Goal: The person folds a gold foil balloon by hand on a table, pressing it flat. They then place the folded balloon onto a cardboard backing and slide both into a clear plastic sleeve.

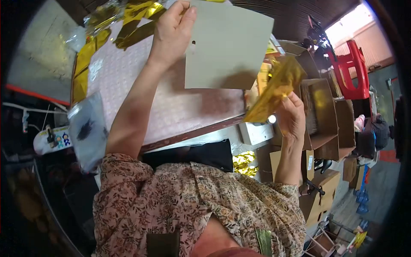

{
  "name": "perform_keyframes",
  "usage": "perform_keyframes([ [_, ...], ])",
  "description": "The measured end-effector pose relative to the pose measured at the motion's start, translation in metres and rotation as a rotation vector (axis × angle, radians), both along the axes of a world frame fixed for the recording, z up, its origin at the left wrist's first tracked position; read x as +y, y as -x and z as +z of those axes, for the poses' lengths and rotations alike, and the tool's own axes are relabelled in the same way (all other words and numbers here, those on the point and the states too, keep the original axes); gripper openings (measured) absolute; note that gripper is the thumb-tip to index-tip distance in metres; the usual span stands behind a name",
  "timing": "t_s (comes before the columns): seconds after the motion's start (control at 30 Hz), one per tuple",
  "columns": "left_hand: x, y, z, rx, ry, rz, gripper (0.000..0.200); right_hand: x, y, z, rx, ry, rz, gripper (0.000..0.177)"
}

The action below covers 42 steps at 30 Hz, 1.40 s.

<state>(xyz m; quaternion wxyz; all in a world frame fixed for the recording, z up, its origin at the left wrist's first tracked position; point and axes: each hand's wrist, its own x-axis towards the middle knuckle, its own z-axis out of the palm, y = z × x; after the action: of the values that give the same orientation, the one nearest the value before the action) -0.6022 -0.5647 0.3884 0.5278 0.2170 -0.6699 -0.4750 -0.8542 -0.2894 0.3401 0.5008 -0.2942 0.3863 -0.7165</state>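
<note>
My left hand [173, 25] grips a pale grey board [229, 47] by its upper left corner, thumb on the near face. The board is held up over the table, with a small dark hole near its left edge. To the right, my right hand [292, 109] pinches a thin sheet of yellow-gold film [274, 90] between thumb and fingers. The film hangs creased beside the board's lower right corner. Below both lies a table covered in pinkish bubble wrap [171, 118].
More gold film [87, 68] lies along the table's far and left edges. A clear plastic bag [89, 132] hangs at the left corner. Open cardboard boxes [319, 113] and a red plastic stool [352, 70] stand at the right. Crumpled gold foil [245, 164] lies below the table edge.
</note>
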Motion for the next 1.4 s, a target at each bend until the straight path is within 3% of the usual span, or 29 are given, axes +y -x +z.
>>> perform_keyframes([
  [0.03,0.014,-0.018,0.009,-0.056,-0.155,-0.044,0.026,-0.012,-0.015,0.008,0.071,-0.004,0.059,0.034],
  [0.13,0.029,-0.052,0.014,-0.158,-0.04,-0.002,0.022,-0.046,-0.062,0.025,0.219,0.051,0.129,0.021],
  [0.33,0.063,-0.119,0.006,0.108,-0.243,-0.129,0.032,-0.076,-0.125,0.04,0.276,-0.11,0.19,0.01],
  [0.4,0.078,-0.144,-0.006,0.421,-0.456,-0.553,0.042,-0.08,-0.144,0.039,0.243,-0.103,0.177,0.009],
  [0.47,0.095,-0.154,-0.031,0.46,-0.557,-0.501,0.048,-0.086,-0.158,0.036,0.278,-0.129,0.176,0.008],
  [0.53,0.109,-0.168,-0.05,0.171,-0.459,-0.427,0.052,-0.09,-0.171,0.033,0.401,-0.184,0.189,0.008],
  [0.57,0.111,-0.17,-0.058,0.288,-0.605,-0.464,0.048,-0.092,-0.181,0.034,0.467,-0.238,0.165,0.01],
  [0.7,0.12,-0.182,-0.081,0.276,-0.592,-0.299,0.03,-0.097,-0.203,0.025,0.594,-0.28,0.155,0.011],
  [0.8,0.125,-0.19,-0.094,0.324,-0.625,-0.245,0.03,-0.098,-0.222,0.016,0.622,-0.247,0.101,0.008],
  [0.83,0.125,-0.192,-0.097,0.325,-0.632,-0.244,0.03,-0.1,-0.223,0.015,0.727,-0.241,0.126,0.019],
  [0.87,0.126,-0.194,-0.1,0.323,-0.646,-0.216,0.03,-0.103,-0.226,0.01,0.726,-0.246,0.128,0.019],
  [0.93,0.128,-0.198,-0.099,0.32,-0.666,-0.187,0.03,-0.108,-0.236,0.0,0.838,0.055,-0.048,0.036],
  [0.97,0.13,-0.202,-0.098,0.307,-0.672,-0.162,0.03,-0.108,-0.239,0.0,0.743,0.006,-0.042,0.049],
  [1.0,0.132,-0.204,-0.097,0.293,-0.677,-0.135,0.03,-0.108,-0.239,0.005,0.742,-0.001,-0.039,0.049],
  [1.07,0.132,-0.207,-0.1,0.296,-0.696,-0.14,0.03,-0.108,-0.238,0.016,0.607,-0.236,0.146,0.044],
  [1.13,0.133,-0.21,-0.103,0.298,-0.717,-0.141,0.03,-0.113,-0.227,0.008,0.507,-0.319,0.28,0.015],
  [1.4,0.143,-0.217,-0.106,0.224,-0.7,-0.13,0.031,-0.115,-0.221,-0.017,0.406,-0.321,0.343,0.007],
])
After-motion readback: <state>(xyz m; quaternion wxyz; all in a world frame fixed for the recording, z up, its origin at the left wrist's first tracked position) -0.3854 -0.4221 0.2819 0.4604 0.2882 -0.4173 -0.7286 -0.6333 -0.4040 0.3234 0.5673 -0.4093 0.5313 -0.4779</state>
